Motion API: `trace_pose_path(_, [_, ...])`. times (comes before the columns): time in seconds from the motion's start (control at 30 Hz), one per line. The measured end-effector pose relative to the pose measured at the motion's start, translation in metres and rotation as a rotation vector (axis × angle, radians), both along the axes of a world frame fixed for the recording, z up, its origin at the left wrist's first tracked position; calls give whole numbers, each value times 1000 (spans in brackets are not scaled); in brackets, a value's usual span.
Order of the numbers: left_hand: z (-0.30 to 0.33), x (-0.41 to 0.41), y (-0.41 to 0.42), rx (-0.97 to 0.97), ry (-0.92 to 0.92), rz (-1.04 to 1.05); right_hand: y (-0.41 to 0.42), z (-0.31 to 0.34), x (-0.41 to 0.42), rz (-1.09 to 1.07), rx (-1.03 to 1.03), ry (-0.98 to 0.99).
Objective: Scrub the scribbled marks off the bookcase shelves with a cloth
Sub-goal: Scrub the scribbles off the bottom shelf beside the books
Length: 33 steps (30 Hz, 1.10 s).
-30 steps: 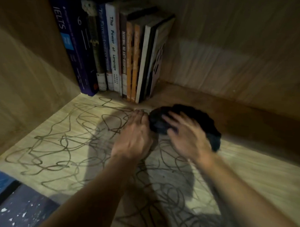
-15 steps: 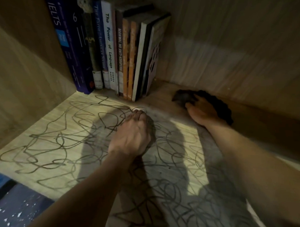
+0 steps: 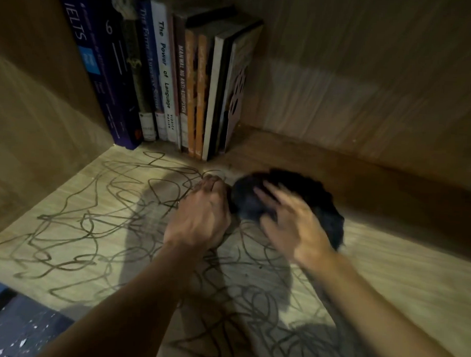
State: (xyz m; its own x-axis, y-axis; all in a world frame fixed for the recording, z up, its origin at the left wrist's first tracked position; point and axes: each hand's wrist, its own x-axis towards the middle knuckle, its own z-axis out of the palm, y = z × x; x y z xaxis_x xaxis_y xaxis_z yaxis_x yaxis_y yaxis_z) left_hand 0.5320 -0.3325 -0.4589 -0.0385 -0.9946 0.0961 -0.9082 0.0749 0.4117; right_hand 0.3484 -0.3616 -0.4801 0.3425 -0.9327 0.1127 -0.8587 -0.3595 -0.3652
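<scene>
A pale wooden shelf (image 3: 402, 269) is covered with looping dark scribbled marks (image 3: 75, 226) across its left and middle. A dark cloth (image 3: 316, 200) lies bunched on the shelf right of centre. My right hand (image 3: 291, 225), blurred by motion, presses flat on the cloth with its fingers spread and fairly straight. Just left of the cloth, my left hand (image 3: 201, 217) rests on the shelf as a curled fist; nothing shows inside it.
A row of upright books (image 3: 168, 77) stands at the back left against the left side wall (image 3: 31, 117). The back panel (image 3: 366, 76) closes the rear. A blue speckled floor (image 3: 18, 328) shows below the shelf's front edge.
My right hand has pulled the cloth from the back of the shelf toward me and to the left, beside my left fist. The left hand has stayed in place.
</scene>
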Motion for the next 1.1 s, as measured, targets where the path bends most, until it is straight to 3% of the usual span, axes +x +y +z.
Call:
trace_pose_path(0.07, [3,-1,2,-19,-15,-6,-1,3,-19,83,-67,0])
trace_pose_path(0.2, [6,-2,4,-36,-33,36,-85,27,-39,-290,17,7])
trace_pose_path(0.33, [7,-4,5,-1,0,35,28,-2,6,-20,-46,-47])
trace_pose_path(0.4, [6,-3,5,4,-11,32,36,-2,-9,111,-97,17])
trace_pose_path(0.47, [7,-4,5,-3,-15,41,-24,7,-37,-43,-72,118])
trace_pose_path(0.57, [5,-2,2,-27,-37,42,-85,23,-39,-313,46,47])
trace_pose_path(0.7, [3,-3,0,-15,-21,14,23,3,7,-36,-18,-12])
trace_pose_path(0.77, [2,-2,1,-18,-19,15,16,2,-16,71,-69,44])
trace_pose_path(0.93, [3,-4,1,-42,-45,42,-104,25,-90,-308,13,158])
trace_pose_path(1.0, [4,-4,0,-32,-50,29,-94,17,-71,-307,6,110])
trace_pose_path(1.1, [8,-6,2,-22,-55,-5,-19,3,-33,-96,-103,90])
